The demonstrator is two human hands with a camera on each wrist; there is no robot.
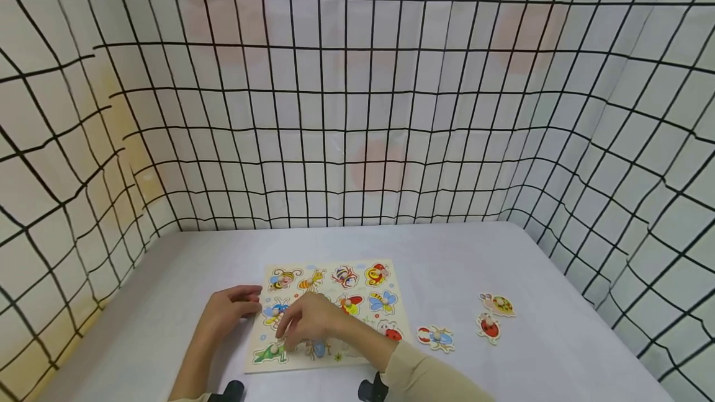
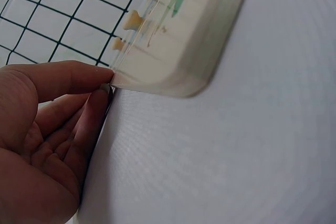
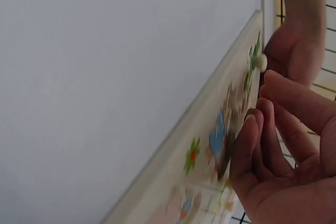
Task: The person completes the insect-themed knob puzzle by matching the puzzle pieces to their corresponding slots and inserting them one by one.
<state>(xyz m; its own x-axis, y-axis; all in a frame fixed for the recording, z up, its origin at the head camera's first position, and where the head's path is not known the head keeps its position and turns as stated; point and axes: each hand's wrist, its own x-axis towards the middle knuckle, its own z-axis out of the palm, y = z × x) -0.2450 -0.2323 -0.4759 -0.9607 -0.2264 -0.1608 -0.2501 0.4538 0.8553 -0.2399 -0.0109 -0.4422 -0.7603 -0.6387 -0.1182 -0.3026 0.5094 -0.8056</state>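
A cream puzzle board [image 1: 346, 358] with pictures of insects lies on the table. My left hand [image 1: 229, 312] is at the board's left side, fingertips right at its edge in the left wrist view. Over the lower left of the board hovers my right hand [image 1: 313, 318], its fingers bent loosely downward. In the right wrist view, its fingertips are close to the pale knob [image 3: 259, 63] on the green grasshopper piece [image 1: 270, 353]. Beside that piece is a blue-bodied bug [image 1: 318, 349], partly covered by the hand. I see nothing held between the right fingers.
To the right of the board lie three loose pieces: a blue-winged bug [image 1: 436, 338], a ladybug [image 1: 489, 328] and a yellow spotted one [image 1: 498, 304]. More knobbed insects, such as a spider [image 1: 345, 276], sit on the board. A black-gridded white backdrop [image 1: 357, 110] surrounds the table.
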